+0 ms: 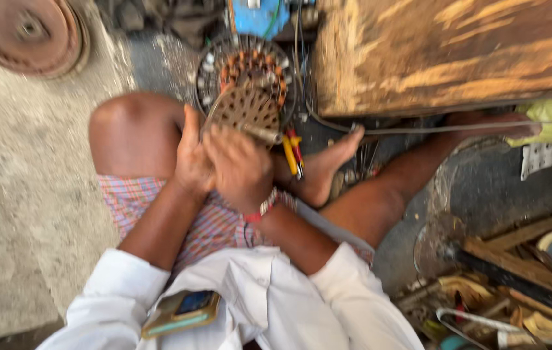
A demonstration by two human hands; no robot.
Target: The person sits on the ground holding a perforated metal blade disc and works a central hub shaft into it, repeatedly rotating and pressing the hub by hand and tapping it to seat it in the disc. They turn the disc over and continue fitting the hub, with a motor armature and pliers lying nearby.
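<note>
My fingers are closing: left hand (193, 155) steadying the round slotted disc (245, 109), right hand (240, 170) gripping a thin metal tool (264, 134) against it; red-and-yellow pliers (294, 153) lying just beside.

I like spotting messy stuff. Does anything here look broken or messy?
Yes. The round motor lies opened, its copper coils bare, while both hands work on a slotted disc. Scrap wood and junk sit heaped at the right.

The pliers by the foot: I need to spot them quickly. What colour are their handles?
The pliers have red and yellow handles, seen in the head view.
</note>
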